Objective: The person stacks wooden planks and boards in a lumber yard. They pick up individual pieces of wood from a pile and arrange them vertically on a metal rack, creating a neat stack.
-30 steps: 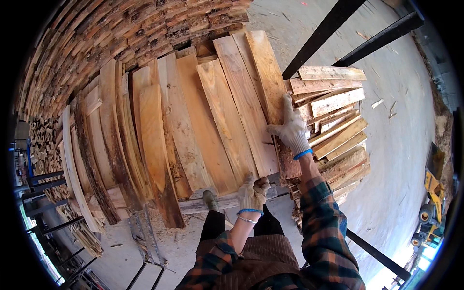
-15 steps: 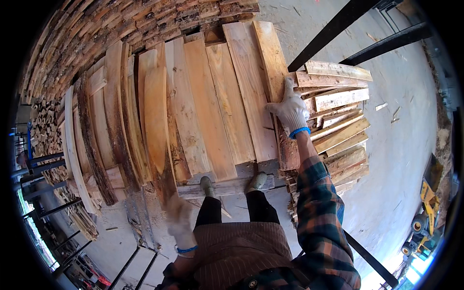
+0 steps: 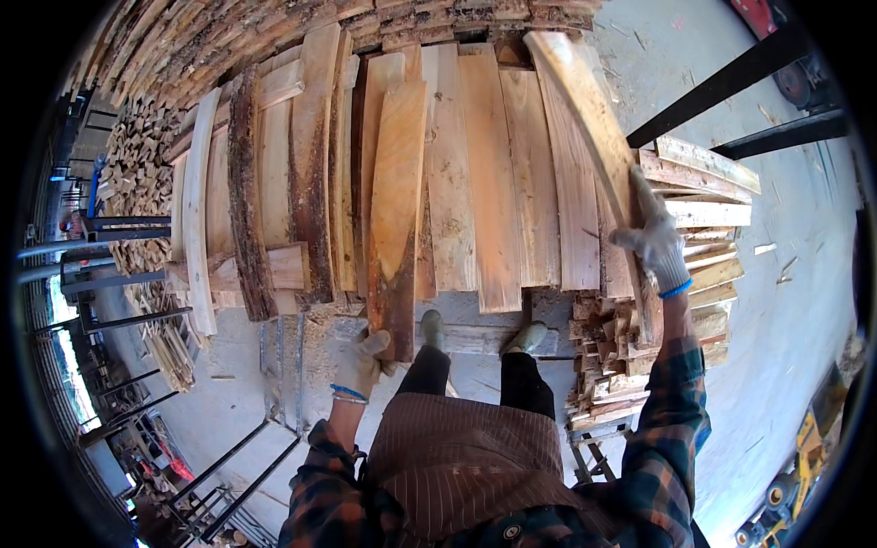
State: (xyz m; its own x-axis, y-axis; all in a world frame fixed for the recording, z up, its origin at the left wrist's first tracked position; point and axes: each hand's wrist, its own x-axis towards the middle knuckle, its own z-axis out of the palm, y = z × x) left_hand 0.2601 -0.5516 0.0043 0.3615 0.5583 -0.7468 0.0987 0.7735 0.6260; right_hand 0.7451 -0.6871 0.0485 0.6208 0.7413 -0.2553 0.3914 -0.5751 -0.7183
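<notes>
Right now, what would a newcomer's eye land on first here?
First, the row of boards across the middle. Then the gloved hands: the right hand on a slanted board at the row's right, the left hand at a board's dark lower end. A yellow vehicle shows at lower right.

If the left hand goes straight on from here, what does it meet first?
Most likely the dark-ended plank: its near end lies right at the left hand, though depth is hard to judge.

At right, the right hand (image 3: 660,245) held a slanting board (image 3: 610,164); lower left, the left hand (image 3: 358,367) touched a dark-ended board (image 3: 397,201).
</notes>
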